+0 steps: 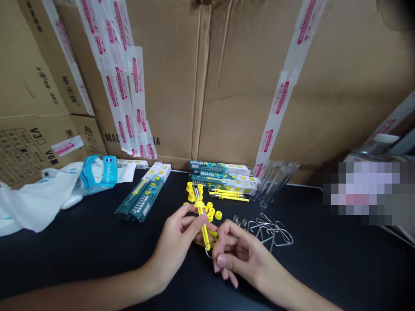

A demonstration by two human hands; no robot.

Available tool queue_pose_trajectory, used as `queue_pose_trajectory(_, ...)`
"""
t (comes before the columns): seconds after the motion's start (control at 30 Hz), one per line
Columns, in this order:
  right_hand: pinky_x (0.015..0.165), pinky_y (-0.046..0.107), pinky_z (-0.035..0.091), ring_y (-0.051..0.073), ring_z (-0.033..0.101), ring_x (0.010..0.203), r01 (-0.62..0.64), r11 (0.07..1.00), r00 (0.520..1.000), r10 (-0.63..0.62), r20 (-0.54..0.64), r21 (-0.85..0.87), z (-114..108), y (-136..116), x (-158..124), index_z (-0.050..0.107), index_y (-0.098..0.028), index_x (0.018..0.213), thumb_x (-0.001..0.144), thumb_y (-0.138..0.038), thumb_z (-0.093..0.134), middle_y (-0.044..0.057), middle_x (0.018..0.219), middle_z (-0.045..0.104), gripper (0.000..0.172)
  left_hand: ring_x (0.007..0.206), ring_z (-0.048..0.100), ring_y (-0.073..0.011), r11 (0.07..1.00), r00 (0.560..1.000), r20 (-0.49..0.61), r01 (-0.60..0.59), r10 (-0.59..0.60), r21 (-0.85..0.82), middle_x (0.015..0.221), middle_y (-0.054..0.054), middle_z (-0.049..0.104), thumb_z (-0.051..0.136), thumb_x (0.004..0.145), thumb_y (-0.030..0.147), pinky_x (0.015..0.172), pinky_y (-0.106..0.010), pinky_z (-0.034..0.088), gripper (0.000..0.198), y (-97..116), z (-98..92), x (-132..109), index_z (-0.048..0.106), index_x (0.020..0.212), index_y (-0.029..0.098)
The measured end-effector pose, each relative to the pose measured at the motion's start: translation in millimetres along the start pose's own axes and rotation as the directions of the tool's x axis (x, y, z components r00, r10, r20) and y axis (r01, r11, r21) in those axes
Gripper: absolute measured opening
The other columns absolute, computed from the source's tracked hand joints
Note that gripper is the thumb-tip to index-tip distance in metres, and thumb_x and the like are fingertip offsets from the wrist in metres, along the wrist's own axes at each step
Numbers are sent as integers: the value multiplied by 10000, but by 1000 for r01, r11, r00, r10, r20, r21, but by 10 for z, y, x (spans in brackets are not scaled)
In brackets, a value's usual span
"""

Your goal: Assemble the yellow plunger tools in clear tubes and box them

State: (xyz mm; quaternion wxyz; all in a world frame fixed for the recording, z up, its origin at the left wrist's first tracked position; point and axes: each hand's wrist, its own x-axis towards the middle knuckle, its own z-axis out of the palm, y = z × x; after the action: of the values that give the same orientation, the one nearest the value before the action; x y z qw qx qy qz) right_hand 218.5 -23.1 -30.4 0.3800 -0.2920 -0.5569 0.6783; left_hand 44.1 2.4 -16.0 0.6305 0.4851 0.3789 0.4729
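My left hand (181, 231) pinches a yellow spring scale rod (205, 231) between thumb and fingers, tilted over the black table. A metal spring (196, 193) sticks out of its far end. At the near end a bent wire hook (208, 255) hangs from the rod, and my right hand (240, 255) has thumb and forefinger closed on its free end. Just beyond lie several yellow caps (210, 212) and yellow rods with springs (228, 195). Small loose springs (239, 221) and a tangle of wire hooks (275, 233) rest right of them. My fingers partly cover other yellow pieces underneath.
Printed green-and-white boxes (145, 196) lie at the back left, with more boxes (223, 179) at the back centre. Clear tubes (274, 181) stand beside those. A blue tissue packet (99, 175) and white cloth (39, 207) occupy the left. Taped cardboard (246, 86) walls the back.
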Motion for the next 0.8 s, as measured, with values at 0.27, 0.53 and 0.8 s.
queue_pose_trajectory(0.27, 485, 156, 409, 64, 546, 573, -56, 994, 998, 54, -19, -94, 15, -33, -64, 460, -197, 846, 810, -425, 779, -24, 725, 645, 393, 629, 715, -164, 999, 1000, 8, 26, -26, -25, 719, -40, 757, 786, 742, 517, 650, -258, 575, 511, 1, -26, -20, 546, 991, 140)
queue_pose_trajectory(0.53, 505, 180, 415, 83, 540, 610, -37, 991, 997, 27, -77, -128, 3, 6, -62, 388, -221, 783, 874, -442, 700, -20, 753, 629, 393, 609, 684, -142, 1000, 999, 52, 8, -6, -30, 681, -19, 734, 775, 757, 509, 636, -244, 557, 461, 12, -25, -48, 551, 934, 146)
queue_pose_trajectory(0.8, 526, 199, 418, 95, 520, 640, -26, 987, 998, 18, -53, -161, -43, -72, -111, 572, -159, 837, 914, -473, 632, 2, 772, 573, 329, 578, 644, -105, 993, 999, -34, -37, 41, 112, 682, -9, 737, 735, 812, 475, 571, -182, 522, 401, 21, -69, -57, 541, 953, 154)
